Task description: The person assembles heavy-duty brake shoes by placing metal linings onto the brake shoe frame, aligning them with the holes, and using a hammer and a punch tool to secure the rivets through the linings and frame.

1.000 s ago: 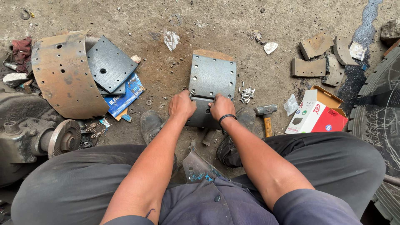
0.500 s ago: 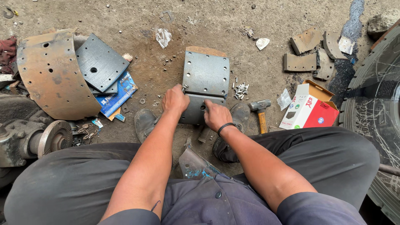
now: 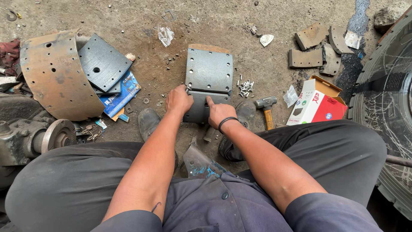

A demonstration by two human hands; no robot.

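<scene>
Seated on the dirt floor with knees spread, the person works on a grey brake lining [image 3: 209, 71] laid over a curved brake shoe [image 3: 199, 107] between the feet, at twelve o'clock from the lap. The left hand [image 3: 179, 99] sits half-curled on the near left edge of the lining, fingertips pressing down, gripping nothing separate. The right hand [image 3: 219, 112] is mostly closed with the index finger stretched out, its tip touching the lower plate just below the lining; whether it pinches anything small I cannot tell. Compared with a second ago, both hands have slid from the near end of the shoe, the left moving up toward the lining's corner and the right changing from a flat press to a pointing finger, which reads as aligning the lining on its shoe. A small heap of rivets [image 3: 245, 87] lies at three o'clock of the lining, a hammer [image 3: 266, 108] just beyond it at four o'clock, and a red and white carton [image 3: 316, 104] farther right. At nine o'clock stand a rusty bare shoe [image 3: 56, 77] and spare grey linings [image 3: 103, 62]
</scene>
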